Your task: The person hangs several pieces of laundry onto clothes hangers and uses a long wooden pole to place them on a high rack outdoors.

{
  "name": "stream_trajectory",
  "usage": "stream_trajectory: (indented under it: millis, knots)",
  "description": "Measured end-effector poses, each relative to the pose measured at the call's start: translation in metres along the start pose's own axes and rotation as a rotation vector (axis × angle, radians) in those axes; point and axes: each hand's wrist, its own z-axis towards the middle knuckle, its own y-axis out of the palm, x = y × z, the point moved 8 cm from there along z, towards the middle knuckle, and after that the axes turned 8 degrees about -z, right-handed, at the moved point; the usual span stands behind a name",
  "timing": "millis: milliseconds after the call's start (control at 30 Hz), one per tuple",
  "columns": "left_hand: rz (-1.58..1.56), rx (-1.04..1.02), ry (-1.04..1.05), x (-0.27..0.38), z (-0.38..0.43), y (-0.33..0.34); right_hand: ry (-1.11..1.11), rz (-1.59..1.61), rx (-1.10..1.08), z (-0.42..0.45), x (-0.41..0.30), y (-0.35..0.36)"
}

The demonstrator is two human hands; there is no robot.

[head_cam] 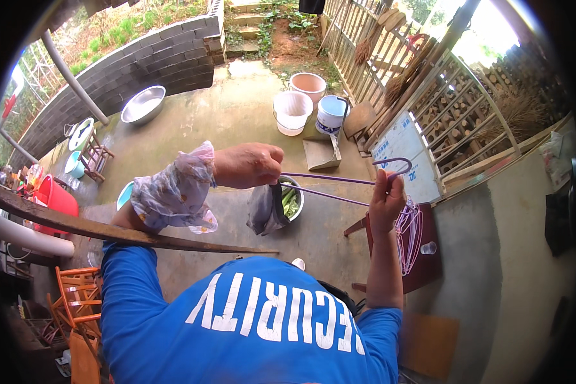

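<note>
A purple clothes hanger [326, 178] is stretched between my two hands. My left hand [249, 164] is closed on one end of it, and a dark grey cloth [264, 209] hangs just below that hand; whether the fingers hold the cloth too, I cannot tell. At the hook end, my right hand [387, 199] pinches the hanger near the base of its hook. Several more pink and purple hangers [408, 240] lie on a dark red table [429, 269] beside my right forearm. A patterned sleeve cover [173, 197] is bunched on my left forearm.
A rusty metal bar [139, 235] crosses by my left arm. Beyond my hands are a bowl of green vegetables [295, 201], a dustpan [321, 153], a white bucket [292, 113] and other buckets. A clear cup [428, 248] is on the table; orange chairs [79, 297] stand at left.
</note>
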Motion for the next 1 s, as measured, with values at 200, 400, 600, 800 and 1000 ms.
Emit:
stream_trajectory:
  millis: [200,400,600,800,1000]
  knots:
    - [-0.124,0.056,0.044,0.012,0.001,-0.014,0.124,0.150,-0.044,0.001,0.009,0.017]
    - [-0.007,0.230,-0.050,0.019,0.008,-0.027,0.320,0.371,-0.074,0.013,0.018,0.025]
    - [0.140,0.402,0.061,0.036,-0.004,-0.050,-0.242,0.015,0.229,0.013,-0.049,-0.006]
    - [0.136,0.445,0.194,0.065,-0.011,-0.076,-0.232,0.400,-0.571,-0.059,-0.090,0.084]
    - [0.184,0.404,0.207,0.085,-0.017,-0.081,-0.100,0.564,-0.944,-0.095,-0.085,0.161]
